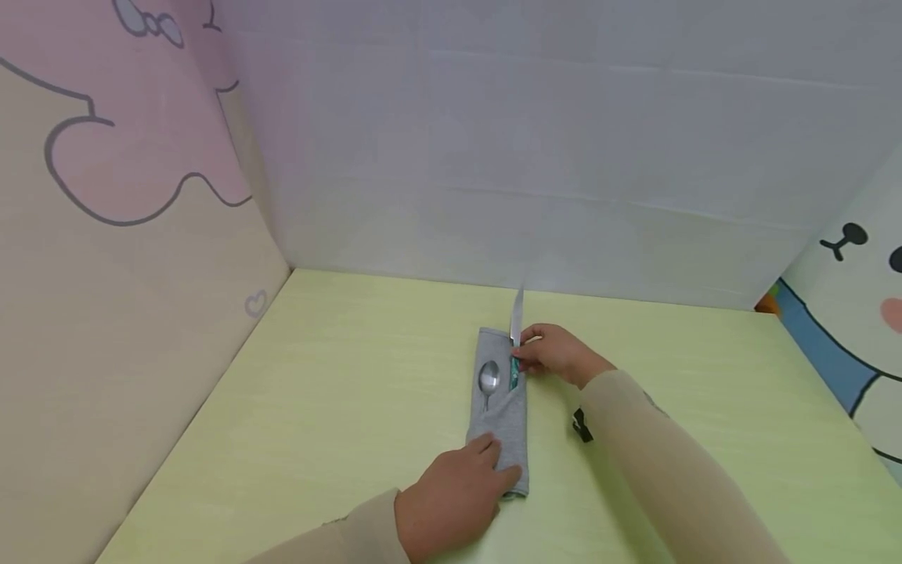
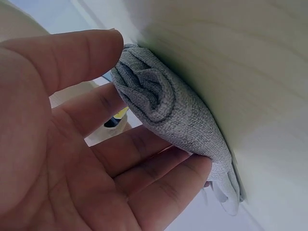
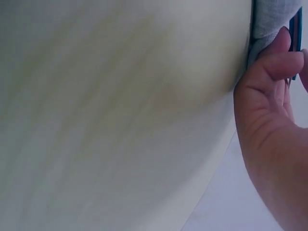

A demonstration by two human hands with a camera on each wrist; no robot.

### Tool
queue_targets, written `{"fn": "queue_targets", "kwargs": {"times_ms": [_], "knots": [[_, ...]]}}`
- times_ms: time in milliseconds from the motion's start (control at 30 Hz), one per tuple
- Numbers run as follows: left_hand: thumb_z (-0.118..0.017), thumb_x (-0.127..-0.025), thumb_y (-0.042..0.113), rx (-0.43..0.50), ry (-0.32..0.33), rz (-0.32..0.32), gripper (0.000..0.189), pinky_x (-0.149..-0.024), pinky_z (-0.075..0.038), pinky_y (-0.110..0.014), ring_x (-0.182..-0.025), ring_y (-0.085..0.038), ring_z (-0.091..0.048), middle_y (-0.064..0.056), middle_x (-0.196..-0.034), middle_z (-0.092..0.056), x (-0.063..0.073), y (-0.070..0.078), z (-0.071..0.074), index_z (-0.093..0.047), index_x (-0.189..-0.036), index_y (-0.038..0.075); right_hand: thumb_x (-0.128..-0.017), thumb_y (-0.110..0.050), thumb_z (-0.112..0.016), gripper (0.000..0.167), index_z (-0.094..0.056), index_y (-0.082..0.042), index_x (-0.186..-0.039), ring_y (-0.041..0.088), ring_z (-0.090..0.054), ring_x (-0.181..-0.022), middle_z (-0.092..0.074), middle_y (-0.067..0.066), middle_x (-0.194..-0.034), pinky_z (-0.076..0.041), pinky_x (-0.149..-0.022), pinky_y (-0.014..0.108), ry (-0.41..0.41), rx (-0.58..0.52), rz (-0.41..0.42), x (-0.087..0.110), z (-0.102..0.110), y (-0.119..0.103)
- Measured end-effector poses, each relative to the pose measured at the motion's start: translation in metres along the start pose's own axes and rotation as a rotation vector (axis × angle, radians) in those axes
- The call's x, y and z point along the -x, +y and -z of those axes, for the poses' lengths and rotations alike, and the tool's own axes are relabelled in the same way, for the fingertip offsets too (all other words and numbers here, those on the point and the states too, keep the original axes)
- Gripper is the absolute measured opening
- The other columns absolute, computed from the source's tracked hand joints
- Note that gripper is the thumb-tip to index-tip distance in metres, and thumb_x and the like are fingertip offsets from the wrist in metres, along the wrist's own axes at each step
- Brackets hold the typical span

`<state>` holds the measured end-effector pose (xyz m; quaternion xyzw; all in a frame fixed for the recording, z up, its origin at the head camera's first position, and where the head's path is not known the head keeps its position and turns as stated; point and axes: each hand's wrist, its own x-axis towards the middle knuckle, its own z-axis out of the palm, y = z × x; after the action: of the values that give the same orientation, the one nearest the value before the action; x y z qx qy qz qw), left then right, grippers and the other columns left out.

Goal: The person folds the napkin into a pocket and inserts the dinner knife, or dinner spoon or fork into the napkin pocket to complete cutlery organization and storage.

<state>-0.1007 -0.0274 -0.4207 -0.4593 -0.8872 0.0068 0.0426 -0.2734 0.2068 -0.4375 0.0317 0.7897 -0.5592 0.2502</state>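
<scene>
A folded grey cloth (image 1: pixel 510 439) lies lengthwise on the table, its lower part making a pocket. My left hand (image 1: pixel 454 495) rests on the near end; up close in the left wrist view, its extended fingers touch the rolled cloth layers (image 2: pixel 187 113). A metal spoon (image 1: pixel 489 377) stands bowl-up in the pocket's left side, the rest of its handle hidden. To its right is a knife (image 1: pixel 517 317), blade pointing away from me and the handle's lower end tucked into the pocket. My right hand (image 1: pixel 558 352) pinches the knife's teal handle between thumb and fingers.
The pale yellow table (image 1: pixel 338 392) ends at a white wall panel (image 1: pixel 528 157) behind the knife tip. Printed cartoon panels (image 1: pixel 127 313) flank both sides. A small black piece (image 1: pixel 582 426) shows beside the right sleeve.
</scene>
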Motion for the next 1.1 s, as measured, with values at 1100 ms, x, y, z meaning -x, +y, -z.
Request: {"fn": "queue_targets", "kwargs": {"times_ms": [1100], "knots": [[-0.071,-0.098,0.033,0.1,-0.188,0.034,0.039,-0.092,-0.056,-0.032,-0.136,-0.021,-0.052,-0.006,-0.14,-0.061,-0.007,0.0,-0.001,-0.066,-0.136,0.029,-0.096,-0.017,-0.074,0.018,-0.068,-0.004,-0.087,0.018,-0.054,-0.071,-0.061,0.004,-0.079,-0.046,-0.066,0.031,0.025,0.289,-0.014,0.027,-0.01,-0.002]]}}
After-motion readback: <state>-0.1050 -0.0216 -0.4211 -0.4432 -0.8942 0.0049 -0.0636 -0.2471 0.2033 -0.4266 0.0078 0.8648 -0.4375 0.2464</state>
